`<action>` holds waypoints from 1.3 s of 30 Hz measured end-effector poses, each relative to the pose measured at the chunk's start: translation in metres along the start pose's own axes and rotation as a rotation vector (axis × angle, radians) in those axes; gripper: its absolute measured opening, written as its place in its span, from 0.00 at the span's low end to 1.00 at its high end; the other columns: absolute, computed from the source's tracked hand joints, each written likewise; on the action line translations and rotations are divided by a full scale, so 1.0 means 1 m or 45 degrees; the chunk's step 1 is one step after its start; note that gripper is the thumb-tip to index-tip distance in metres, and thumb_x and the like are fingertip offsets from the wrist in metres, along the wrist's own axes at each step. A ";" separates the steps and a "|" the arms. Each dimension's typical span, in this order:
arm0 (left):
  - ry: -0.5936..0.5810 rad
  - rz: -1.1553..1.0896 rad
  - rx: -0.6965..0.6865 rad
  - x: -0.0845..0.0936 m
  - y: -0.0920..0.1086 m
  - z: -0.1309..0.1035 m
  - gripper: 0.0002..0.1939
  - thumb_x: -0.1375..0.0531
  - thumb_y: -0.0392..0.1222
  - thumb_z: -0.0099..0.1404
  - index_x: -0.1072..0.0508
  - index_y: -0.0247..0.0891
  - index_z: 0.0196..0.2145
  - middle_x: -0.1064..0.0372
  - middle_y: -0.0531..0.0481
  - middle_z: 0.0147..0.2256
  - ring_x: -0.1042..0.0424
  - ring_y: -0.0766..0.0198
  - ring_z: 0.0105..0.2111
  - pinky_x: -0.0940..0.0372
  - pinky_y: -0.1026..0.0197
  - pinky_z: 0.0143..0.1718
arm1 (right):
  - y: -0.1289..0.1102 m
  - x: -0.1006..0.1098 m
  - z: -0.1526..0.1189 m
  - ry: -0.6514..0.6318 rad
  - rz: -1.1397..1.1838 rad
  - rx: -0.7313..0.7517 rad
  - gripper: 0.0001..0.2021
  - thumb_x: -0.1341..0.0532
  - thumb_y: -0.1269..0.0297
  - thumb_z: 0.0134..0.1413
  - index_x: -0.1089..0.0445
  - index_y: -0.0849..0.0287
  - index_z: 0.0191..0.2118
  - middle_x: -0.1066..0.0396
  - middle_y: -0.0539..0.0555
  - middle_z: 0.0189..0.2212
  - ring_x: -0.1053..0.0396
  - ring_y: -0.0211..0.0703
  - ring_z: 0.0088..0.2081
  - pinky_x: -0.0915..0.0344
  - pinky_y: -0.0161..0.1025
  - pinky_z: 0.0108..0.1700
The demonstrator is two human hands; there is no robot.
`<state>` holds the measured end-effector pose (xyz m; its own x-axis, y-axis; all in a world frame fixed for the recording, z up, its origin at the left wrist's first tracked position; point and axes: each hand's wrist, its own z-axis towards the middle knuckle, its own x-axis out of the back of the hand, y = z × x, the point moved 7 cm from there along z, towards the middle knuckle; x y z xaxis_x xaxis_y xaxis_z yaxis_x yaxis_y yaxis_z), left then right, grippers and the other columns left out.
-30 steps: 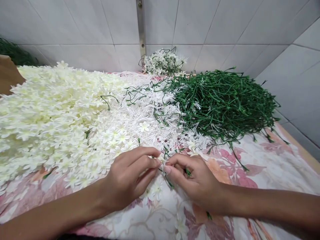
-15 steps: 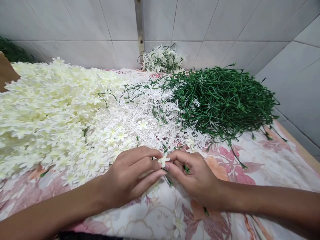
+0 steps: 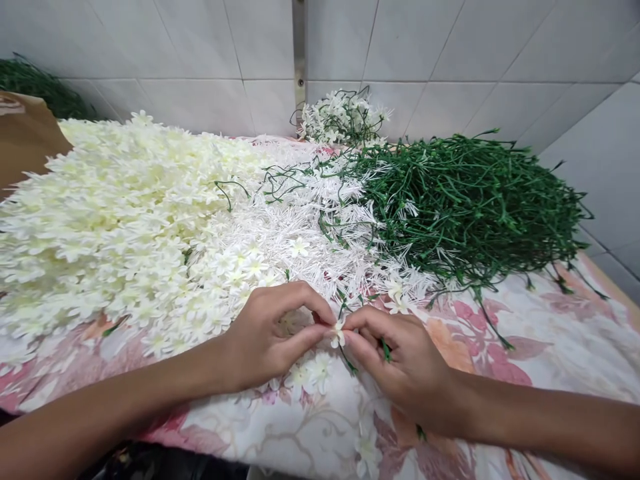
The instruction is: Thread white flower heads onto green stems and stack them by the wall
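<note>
**Small cream fabric blossom pinched between both hands near the front edge**

Small cream fabric blossom (image 3: 338,333) sits between the fingertips of the left hand (image 3: 267,337) and the right hand (image 3: 405,363), just above the floral-printed pink cloth (image 3: 530,333) that covers the surface, close to its front edge. The left grip is together on the blossom, thumb and forefinger pressed on its petals. The right grip is clamped on a thin green plastic stem (image 3: 350,363), which runs from the blossom down and toward the front-right; part of it passes inside the fist and shows again at the heel of the hand.

The blossom's face seems to point up and slightly toward the back wall, and the stem's long axis slants from back-left to front-right.

My judgement of the risks: the blossom is tiny and the hold is only at the fingertips, so a slip could drop it among the loose cream blossoms (image 3: 125,220) heaped toward the left edge. A hard push off-axis could bend the stem or crumple the petals. The white spiky plastic pieces (image 3: 310,220) and the pile of green stems (image 3: 470,200) lie near and could snag.
</note>
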<state>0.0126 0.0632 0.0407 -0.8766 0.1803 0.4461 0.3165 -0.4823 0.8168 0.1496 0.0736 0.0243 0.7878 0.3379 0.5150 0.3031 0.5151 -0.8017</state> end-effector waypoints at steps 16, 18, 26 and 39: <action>-0.087 0.079 -0.255 -0.007 0.013 0.001 0.03 0.40 0.30 0.65 0.29 0.35 0.35 0.27 0.47 0.29 0.29 0.64 0.31 0.33 0.63 0.32 | 0.000 -0.001 0.001 -0.025 -0.017 -0.018 0.09 0.45 0.70 0.56 0.33 0.59 0.25 0.44 0.43 0.14 0.44 0.32 0.16 0.47 0.30 0.20; -0.097 0.097 -0.261 -0.008 0.011 0.000 0.03 0.40 0.30 0.65 0.29 0.35 0.35 0.28 0.47 0.29 0.29 0.64 0.31 0.33 0.63 0.33 | 0.002 -0.001 0.001 -0.028 0.005 -0.036 0.09 0.44 0.70 0.56 0.33 0.59 0.26 0.43 0.43 0.14 0.44 0.32 0.16 0.47 0.30 0.20; -0.137 0.306 -0.237 -0.012 0.009 -0.002 0.07 0.43 0.32 0.67 0.33 0.34 0.44 0.28 0.48 0.32 0.30 0.66 0.32 0.34 0.65 0.36 | 0.009 -0.004 -0.001 -0.092 0.126 -0.154 0.09 0.43 0.66 0.58 0.33 0.58 0.27 0.43 0.43 0.15 0.45 0.33 0.18 0.47 0.31 0.21; 0.130 0.059 0.193 0.014 -0.009 0.005 0.02 0.39 0.33 0.62 0.28 0.37 0.33 0.28 0.50 0.31 0.28 0.64 0.31 0.33 0.63 0.33 | 0.016 -0.003 -0.009 -0.136 0.253 -0.255 0.08 0.50 0.59 0.66 0.41 0.54 0.46 0.42 0.45 0.25 0.41 0.36 0.25 0.43 0.34 0.27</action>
<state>-0.0010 0.0750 0.0414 -0.8895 0.0696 0.4517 0.4019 -0.3517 0.8455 0.1567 0.0733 0.0073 0.7847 0.5030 0.3622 0.2567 0.2682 -0.9285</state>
